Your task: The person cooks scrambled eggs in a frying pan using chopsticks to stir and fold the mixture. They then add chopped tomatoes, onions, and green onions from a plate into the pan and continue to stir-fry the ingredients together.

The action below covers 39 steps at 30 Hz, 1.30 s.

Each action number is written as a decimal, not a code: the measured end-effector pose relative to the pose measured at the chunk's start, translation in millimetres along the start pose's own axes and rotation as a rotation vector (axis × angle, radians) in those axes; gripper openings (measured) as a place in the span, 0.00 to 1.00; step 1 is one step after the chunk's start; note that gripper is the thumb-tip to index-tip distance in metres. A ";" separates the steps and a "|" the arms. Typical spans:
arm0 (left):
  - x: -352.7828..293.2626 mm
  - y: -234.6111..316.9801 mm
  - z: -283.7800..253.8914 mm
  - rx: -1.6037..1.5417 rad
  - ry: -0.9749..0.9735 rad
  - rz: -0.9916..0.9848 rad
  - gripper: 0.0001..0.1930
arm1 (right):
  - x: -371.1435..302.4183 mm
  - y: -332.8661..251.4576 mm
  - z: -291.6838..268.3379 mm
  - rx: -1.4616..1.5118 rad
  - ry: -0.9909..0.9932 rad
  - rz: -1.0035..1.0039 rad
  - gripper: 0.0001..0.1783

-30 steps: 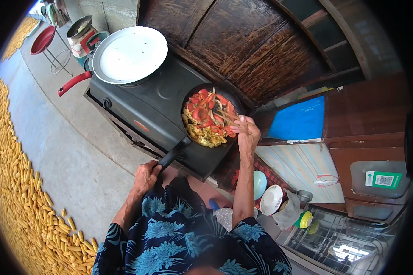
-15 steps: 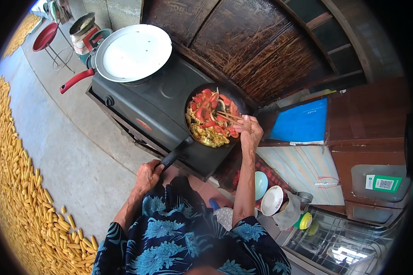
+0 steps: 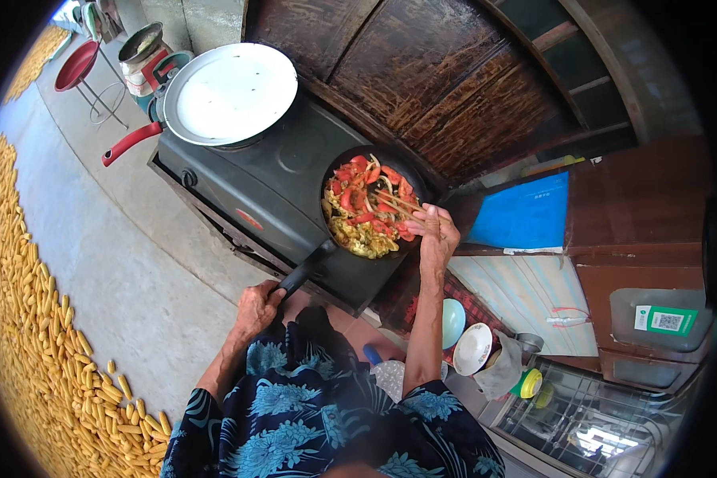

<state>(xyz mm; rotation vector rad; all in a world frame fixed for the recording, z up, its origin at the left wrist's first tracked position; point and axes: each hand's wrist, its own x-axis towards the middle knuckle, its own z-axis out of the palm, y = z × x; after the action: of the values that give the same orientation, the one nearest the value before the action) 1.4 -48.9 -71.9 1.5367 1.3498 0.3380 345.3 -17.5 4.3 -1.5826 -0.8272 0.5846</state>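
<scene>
A dark frying pan point(image 3: 327, 177) sits on the right part of a dark grey stove point(image 3: 247, 185). Inside it lie red tomato pieces point(image 3: 364, 163) and pale onion-like strips, with yellow scrambled egg point(image 3: 364, 239) towards the near side. My left hand point(image 3: 260, 307) is closed round the end of the pan's black handle point(image 3: 304, 271). In my right hand point(image 3: 438, 231), over the pan's right rim, is a pair of wooden chopsticks point(image 3: 396, 202); their tips reach into the tomato.
On the stove's left burner stands a white pan point(image 3: 233, 92) with a red handle sticking out left. Corn cobs point(image 3: 52, 358) cover the floor at left. To my right are a pale green bowl point(image 3: 452, 322), a white bowl point(image 3: 473, 349) and a brown cabinet point(image 3: 637, 203).
The right hand and chopsticks have shifted very slightly in the pan. My left hand stays on the handle, and the food looks much the same.
</scene>
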 end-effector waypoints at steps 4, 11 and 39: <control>1.6 1.3 -0.3 -0.007 -0.013 -0.001 0.14 | -26.4 -12.5 21.1 0.047 -0.189 0.016 0.17; -0.3 1.9 -0.2 -0.017 -0.013 -0.003 0.14 | -4.2 9.2 -21.3 0.029 0.083 -0.042 0.18; 1.1 0.8 -0.2 -0.025 -0.019 0.002 0.14 | -33.1 -19.1 -49.5 -0.245 0.245 0.057 0.16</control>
<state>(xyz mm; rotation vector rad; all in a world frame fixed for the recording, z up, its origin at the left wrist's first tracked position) 2.1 -47.8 -71.5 1.5170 1.3249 0.3396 358.8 -73.2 29.2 -1.8634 -0.6894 0.3286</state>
